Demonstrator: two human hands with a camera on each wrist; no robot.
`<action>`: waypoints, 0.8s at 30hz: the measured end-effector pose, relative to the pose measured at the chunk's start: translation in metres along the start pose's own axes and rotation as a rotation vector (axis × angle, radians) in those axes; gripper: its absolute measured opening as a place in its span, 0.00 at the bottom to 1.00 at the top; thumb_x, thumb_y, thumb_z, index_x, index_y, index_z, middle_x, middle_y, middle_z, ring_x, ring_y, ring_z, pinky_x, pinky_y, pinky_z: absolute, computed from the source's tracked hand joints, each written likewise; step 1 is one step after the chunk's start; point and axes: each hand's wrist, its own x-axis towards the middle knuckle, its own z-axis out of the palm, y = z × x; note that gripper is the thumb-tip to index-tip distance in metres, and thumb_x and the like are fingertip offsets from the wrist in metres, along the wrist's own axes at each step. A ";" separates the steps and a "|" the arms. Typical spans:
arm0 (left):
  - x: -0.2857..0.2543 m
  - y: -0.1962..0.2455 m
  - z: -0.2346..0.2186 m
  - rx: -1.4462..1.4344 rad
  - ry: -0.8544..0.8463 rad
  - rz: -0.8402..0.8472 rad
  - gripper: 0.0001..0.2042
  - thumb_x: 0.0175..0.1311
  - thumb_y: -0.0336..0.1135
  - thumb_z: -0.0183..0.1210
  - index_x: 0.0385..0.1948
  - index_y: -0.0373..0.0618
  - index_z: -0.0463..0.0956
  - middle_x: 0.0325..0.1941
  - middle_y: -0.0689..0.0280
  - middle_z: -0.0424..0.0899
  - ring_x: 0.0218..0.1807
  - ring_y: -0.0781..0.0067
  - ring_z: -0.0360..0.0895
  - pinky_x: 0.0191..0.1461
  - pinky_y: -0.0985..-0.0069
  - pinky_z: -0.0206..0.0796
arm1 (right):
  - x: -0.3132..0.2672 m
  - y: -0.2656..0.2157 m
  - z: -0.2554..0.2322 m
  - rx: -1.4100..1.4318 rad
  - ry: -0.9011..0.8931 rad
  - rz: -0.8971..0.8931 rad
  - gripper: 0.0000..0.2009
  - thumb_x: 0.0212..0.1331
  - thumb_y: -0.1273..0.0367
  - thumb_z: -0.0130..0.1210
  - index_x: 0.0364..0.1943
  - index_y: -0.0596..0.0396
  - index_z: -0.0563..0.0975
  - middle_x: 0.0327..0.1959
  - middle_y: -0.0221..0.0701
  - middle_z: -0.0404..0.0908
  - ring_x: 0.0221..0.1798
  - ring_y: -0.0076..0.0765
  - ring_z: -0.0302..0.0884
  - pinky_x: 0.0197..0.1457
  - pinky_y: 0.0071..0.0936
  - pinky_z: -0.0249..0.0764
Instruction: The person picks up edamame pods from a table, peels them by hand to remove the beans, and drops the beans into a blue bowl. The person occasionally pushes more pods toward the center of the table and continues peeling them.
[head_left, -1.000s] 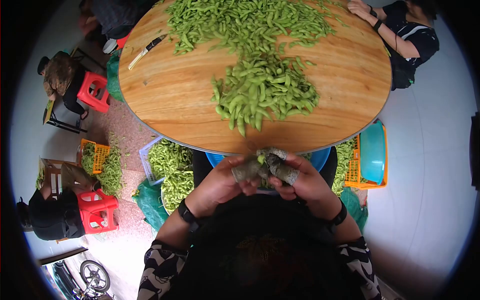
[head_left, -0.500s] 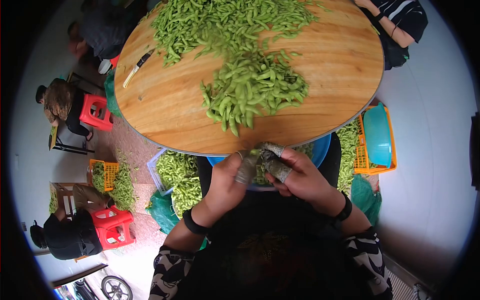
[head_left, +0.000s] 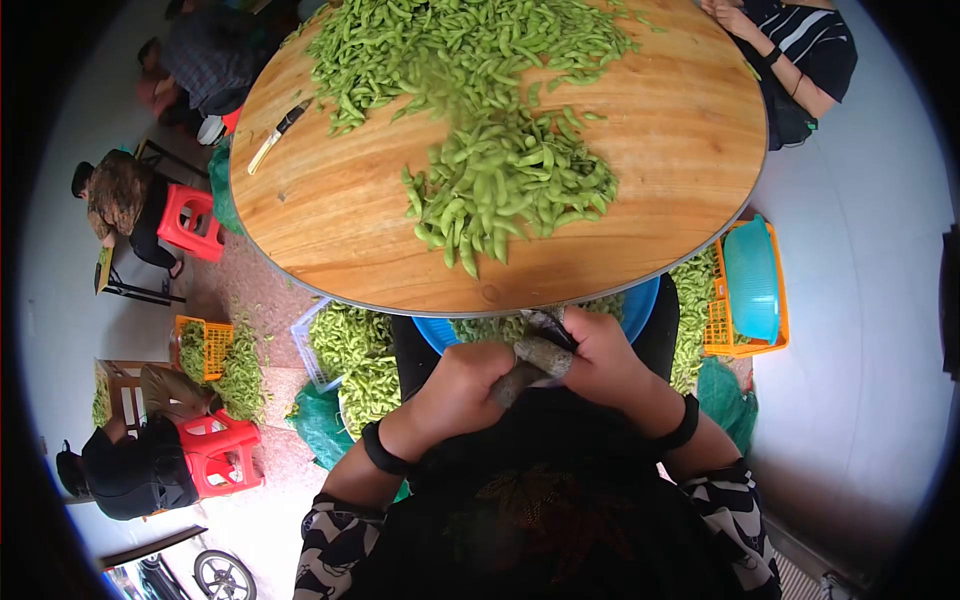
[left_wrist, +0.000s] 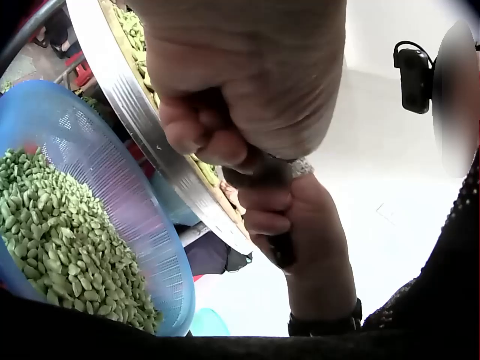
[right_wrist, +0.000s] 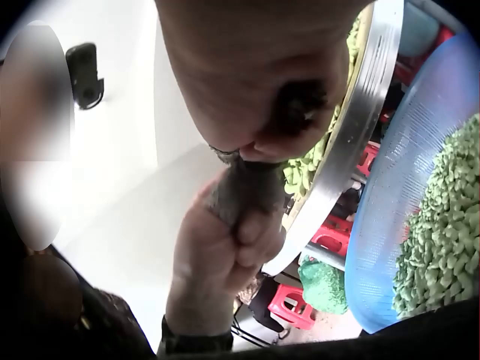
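Observation:
My left hand (head_left: 465, 380) and right hand (head_left: 605, 360) meet just off the near edge of the round wooden table (head_left: 350, 220). Their fingers are curled, with grey and dark covers on several digits. The covered thumbs cross and press together; I cannot tell whether a pod is between them. In the left wrist view the right hand (left_wrist: 311, 232) shows below the left; in the right wrist view the left hand (right_wrist: 217, 240) lies beneath the right. Close by, a blue mesh basket (left_wrist: 169, 262) holds shelled green beans (left_wrist: 67, 240). Edamame pods (head_left: 510, 185) lie heaped on the tabletop.
A knife (head_left: 278, 137) lies at the table's left. Pods fill a pale crate (head_left: 315, 345) by the left leg. An orange crate (head_left: 720, 320) with a teal basin (head_left: 750, 280) stands right. Other people sit around, some on red stools (head_left: 220, 455).
Both hands have come down toward the body, and the left has turned so its covered thumb crosses the right one. The green pod seen between the fingertips earlier is out of sight.

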 end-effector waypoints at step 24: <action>-0.052 -0.032 -0.055 0.388 0.575 -0.332 0.07 0.57 0.28 0.62 0.36 0.39 0.80 0.34 0.55 0.83 0.33 0.55 0.81 0.35 0.65 0.73 | 0.063 0.005 0.003 -0.680 0.210 -0.129 0.10 0.53 0.70 0.61 0.37 0.57 0.75 0.26 0.35 0.78 0.23 0.40 0.77 0.26 0.35 0.72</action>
